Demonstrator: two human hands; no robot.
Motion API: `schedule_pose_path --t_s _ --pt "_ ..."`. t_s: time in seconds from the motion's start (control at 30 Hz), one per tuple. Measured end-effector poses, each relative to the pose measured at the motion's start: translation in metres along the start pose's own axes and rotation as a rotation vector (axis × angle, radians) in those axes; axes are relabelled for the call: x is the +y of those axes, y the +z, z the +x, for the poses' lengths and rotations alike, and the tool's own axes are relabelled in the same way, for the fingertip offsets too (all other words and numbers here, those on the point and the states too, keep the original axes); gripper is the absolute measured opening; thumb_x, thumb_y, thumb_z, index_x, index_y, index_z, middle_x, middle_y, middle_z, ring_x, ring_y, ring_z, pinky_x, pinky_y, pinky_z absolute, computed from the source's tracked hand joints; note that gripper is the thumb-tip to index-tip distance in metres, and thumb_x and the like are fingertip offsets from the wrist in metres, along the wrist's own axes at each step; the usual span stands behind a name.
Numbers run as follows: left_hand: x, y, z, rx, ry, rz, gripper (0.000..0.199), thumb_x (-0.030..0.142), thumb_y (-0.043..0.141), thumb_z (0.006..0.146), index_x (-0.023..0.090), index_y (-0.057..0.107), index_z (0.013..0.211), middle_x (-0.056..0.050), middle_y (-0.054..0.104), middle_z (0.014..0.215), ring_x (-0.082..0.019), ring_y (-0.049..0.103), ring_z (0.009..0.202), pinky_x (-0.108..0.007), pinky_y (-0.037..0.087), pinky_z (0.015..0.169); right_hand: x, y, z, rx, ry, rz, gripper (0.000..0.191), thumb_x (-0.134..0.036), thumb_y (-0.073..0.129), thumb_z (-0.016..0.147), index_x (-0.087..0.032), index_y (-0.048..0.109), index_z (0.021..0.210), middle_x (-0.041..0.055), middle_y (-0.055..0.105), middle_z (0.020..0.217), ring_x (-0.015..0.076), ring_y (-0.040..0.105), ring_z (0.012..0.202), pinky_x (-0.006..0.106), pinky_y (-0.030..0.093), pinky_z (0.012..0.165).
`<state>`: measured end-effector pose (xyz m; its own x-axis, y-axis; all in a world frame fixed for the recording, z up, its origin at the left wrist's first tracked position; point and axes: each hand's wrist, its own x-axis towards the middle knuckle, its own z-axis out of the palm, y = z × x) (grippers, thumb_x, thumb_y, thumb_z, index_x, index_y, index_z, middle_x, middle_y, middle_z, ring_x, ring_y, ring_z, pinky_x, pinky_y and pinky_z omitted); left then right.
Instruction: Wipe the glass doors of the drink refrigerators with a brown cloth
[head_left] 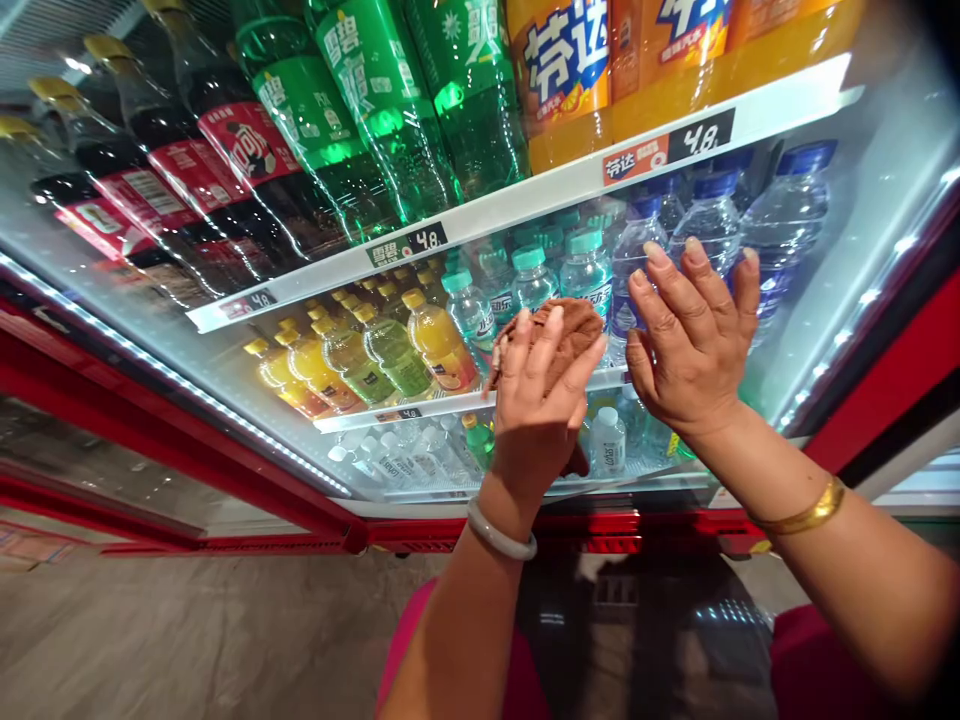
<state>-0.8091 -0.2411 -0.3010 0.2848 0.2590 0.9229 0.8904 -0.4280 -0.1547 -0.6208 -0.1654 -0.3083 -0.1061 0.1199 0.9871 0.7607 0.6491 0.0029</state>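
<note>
A crumpled brown cloth [574, 335] lies under my left hand [532, 385], its fingers stretched over the fabric and holding it. A loose end of the cloth hangs below the palm. To the right, my right hand [690, 335] is open and bare, fingers spread and palm facing the drinks cooler. It appears flat against the glass front, in front of clear water bottles with blue caps [709, 215]. Behind the cloth stand small bottles with turquoise caps [589, 270]. A pale bangle [501, 530] circles my left wrist and a gold one [806, 508] my right.
A white shelf edge [525, 200] with price tags crosses above my hands. Cola bottles [240, 140], green soda bottles [367, 80] and orange soda bottles [566, 80] stand on it. Yellow juice bottles [442, 340] are lower left. The cooler's red frame [442, 530] borders the floor [187, 640].
</note>
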Motion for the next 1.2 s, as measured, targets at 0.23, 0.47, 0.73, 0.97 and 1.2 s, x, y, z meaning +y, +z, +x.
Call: schedule_pose_path --t_s 0.23,0.47,0.73,0.97,1.2 --pt "-0.038 -0.022 0.008 0.3 -0.259 0.099 0.077 0.005 0.054 0.088 0.038 0.048 0.157 0.003 0.03 0.176 -0.03 0.022 0.165 -0.06 0.026 0.134 0.002 0.002 0.0 0.005 -0.036 -0.063 0.071 -0.034 0.051 0.1 -0.041 0.026 0.166 -0.0054 0.047 0.166 0.026 0.04 0.157 0.052 0.016 0.137" --pt "0.001 -0.004 -0.008 0.014 -0.06 0.094 0.075 0.008 0.062 0.088 0.038 0.05 0.156 0.001 0.031 0.176 -0.031 0.028 0.164 -0.061 0.029 0.132 -0.002 -0.001 0.001 -0.079 0.092 0.04 0.058 -0.036 0.05 0.1 -0.038 0.047 0.158 0.0004 0.054 0.161 0.0349 0.039 0.157 0.062 0.019 0.135" --pt "-0.031 -0.024 0.011 0.222 -0.162 0.117 0.077 0.004 0.057 0.086 0.036 0.052 0.155 0.003 0.032 0.176 -0.031 0.027 0.164 -0.061 0.031 0.132 -0.001 -0.002 0.002 -0.075 0.09 0.094 0.06 -0.037 0.051 0.1 -0.042 0.044 0.159 -0.0037 0.051 0.163 0.0334 0.042 0.155 0.063 0.019 0.134" --pt "0.002 -0.005 0.001 0.035 -0.064 0.055 0.073 0.006 0.06 0.091 0.038 0.051 0.155 0.002 0.032 0.176 -0.03 0.027 0.164 -0.058 0.03 0.133 0.0 0.0 0.002 -0.087 0.12 0.033 0.054 -0.038 0.05 0.101 -0.037 0.051 0.155 0.0011 0.055 0.16 0.0342 0.041 0.156 0.063 0.017 0.135" --pt "-0.046 -0.034 0.014 0.311 -0.322 0.111 0.07 0.003 0.052 0.092 0.035 0.052 0.154 0.0 0.035 0.174 -0.027 0.025 0.165 -0.057 0.025 0.135 -0.017 0.001 0.004 -0.05 0.083 -0.022 0.061 -0.037 0.051 0.101 -0.043 0.039 0.16 -0.006 0.051 0.163 0.0316 0.032 0.161 0.063 0.011 0.136"
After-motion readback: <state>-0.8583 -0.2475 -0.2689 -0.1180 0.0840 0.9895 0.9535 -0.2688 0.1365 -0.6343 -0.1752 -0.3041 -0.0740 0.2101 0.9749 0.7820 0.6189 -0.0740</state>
